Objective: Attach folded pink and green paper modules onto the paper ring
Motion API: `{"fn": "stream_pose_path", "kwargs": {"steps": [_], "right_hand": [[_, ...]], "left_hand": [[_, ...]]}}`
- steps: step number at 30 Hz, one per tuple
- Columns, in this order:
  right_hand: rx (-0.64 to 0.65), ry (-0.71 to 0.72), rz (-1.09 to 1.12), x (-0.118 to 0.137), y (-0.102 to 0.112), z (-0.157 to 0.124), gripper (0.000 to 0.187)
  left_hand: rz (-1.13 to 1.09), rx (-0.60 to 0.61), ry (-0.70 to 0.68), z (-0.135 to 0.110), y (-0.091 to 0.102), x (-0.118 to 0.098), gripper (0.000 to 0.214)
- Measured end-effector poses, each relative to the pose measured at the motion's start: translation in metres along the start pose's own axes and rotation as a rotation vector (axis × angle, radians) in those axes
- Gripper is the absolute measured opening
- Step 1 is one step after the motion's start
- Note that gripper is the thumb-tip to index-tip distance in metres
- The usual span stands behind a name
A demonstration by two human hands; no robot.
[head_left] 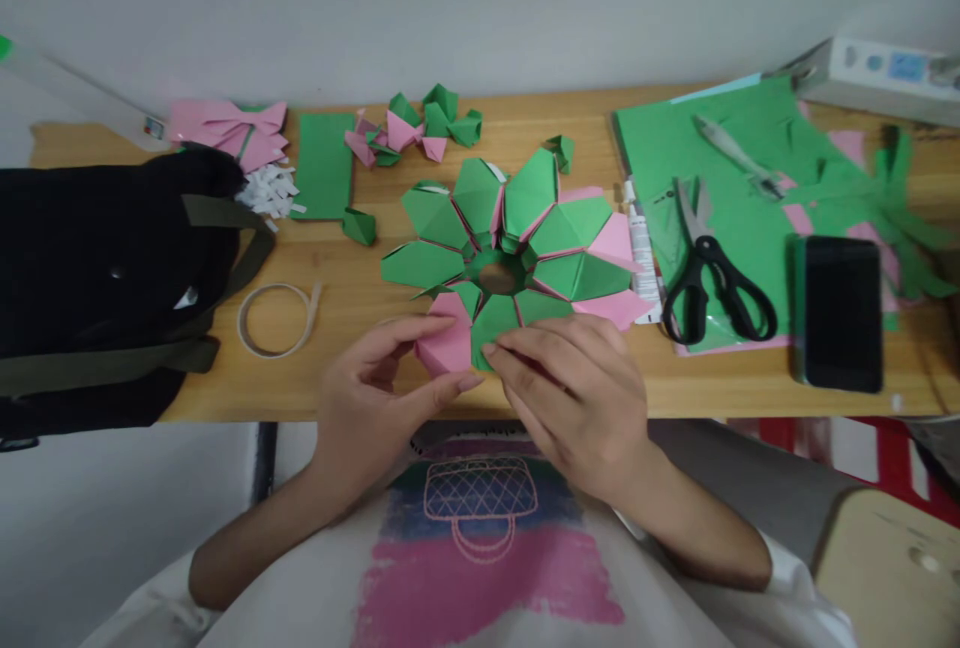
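Note:
A ring-shaped folded-paper flower with green petals lies on the table in front of me, some pink petals showing on its right side. At its near left edge my left hand grips a pink petal between thumb and fingers. My right hand is pinched at the front of the flower, its fingertips on a green petal beside the pink one. The back of that hand covers part of the front petals.
Black-handled scissors, a glue tube and a phone lie on the right, near green paper sheets. To the left are a tape roll and a black bag. Small folded paper pieces sit behind.

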State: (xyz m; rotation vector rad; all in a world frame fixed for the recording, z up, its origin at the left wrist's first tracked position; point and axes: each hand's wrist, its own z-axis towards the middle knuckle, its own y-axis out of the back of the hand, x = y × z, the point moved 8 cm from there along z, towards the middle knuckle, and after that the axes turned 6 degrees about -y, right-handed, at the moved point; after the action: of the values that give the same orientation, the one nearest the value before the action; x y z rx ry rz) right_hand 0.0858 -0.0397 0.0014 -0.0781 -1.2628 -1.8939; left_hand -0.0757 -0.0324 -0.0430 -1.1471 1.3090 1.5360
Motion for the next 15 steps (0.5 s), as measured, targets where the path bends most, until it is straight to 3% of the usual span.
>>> {"fn": "stream_pose_path", "kwargs": {"steps": [15], "right_hand": [[-0.041, 0.046, -0.098, 0.008, -0.002, 0.000, 0.011]], "left_hand": [[0.206, 0.059, -0.228, -0.004, -0.001, -0.015, 0.031]]}}
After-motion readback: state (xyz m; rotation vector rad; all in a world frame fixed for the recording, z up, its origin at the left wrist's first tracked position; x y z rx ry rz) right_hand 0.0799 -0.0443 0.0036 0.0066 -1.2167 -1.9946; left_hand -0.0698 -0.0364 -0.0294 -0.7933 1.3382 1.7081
